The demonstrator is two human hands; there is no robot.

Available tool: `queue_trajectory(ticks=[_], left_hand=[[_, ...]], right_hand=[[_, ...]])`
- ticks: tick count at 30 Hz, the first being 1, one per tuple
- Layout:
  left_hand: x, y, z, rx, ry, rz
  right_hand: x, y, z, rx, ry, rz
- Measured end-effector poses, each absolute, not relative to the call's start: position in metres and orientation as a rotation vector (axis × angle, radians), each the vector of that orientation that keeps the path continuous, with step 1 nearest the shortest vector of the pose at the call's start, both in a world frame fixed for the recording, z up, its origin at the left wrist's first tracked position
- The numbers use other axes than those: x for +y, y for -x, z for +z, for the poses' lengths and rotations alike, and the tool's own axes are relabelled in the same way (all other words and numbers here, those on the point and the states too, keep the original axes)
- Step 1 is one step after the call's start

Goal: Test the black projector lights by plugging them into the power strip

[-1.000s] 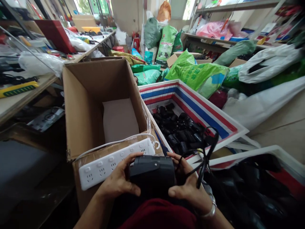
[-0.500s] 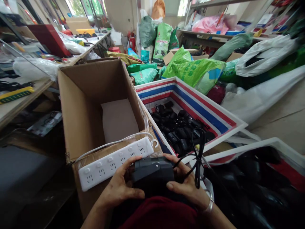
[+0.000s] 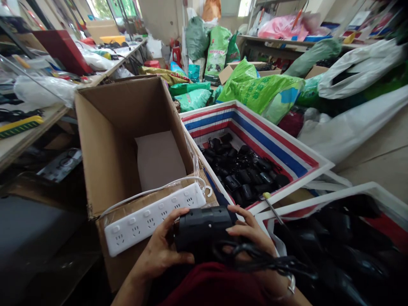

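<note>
Down swings the cable bundle [image 3: 255,257] — half a second ago it stands up beyond the right hand [image 3: 255,238], and now it lies low across that hand, its loops blurred and its tail reaching out past the wrist. Right fingers have shifted too, with the index and the next finger spread apart at the right end of the black device [image 3: 204,227]. And the left hand [image 3: 161,248]? Hardly changed: it has the other end in a fairly wide grip, thumb on the near side, index finger up at the far edge. So both hands hold the device between them, just in front of the dark red clothing [image 3: 213,282]; the right thumb's contact I can't make out behind those loops.

Just beyond the left fingers, the white power strip [image 3: 153,219] lies slanted on a flap of the open carton [image 3: 105,140], its white cord [image 3: 149,193] running along behind. Down inside the carton there's a pale sheet [image 3: 161,159]. Over to the right sits the striped bin [image 3: 270,134], a heap of black units [image 3: 244,178] on its floor, and nearer still a second bin [image 3: 321,205] holds more dark pieces [image 3: 338,250] — with a thin rod [image 3: 278,214], yellow at the tip, slanting over its near corner.
</note>
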State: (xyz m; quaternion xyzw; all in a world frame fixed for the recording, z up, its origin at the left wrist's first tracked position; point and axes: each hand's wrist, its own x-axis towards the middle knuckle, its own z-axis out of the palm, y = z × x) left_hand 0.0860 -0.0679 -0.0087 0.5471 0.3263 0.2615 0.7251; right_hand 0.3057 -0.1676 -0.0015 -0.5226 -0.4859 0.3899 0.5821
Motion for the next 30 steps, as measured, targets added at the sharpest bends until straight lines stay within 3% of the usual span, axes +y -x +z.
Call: queue_trajectory(ticks=[9, 30], left_hand=[[-0.072, -0.090, -0.005, 0.698, -1.157, 0.624], [-0.070, -0.078, -0.040, 0.563, -1.014, 0.549]], right_hand=[[-0.162, -0.301, -0.007, -0.653, 1.054, 1.301], [-0.171, -0.306, -0.020, -0.779, 1.201, 1.347]])
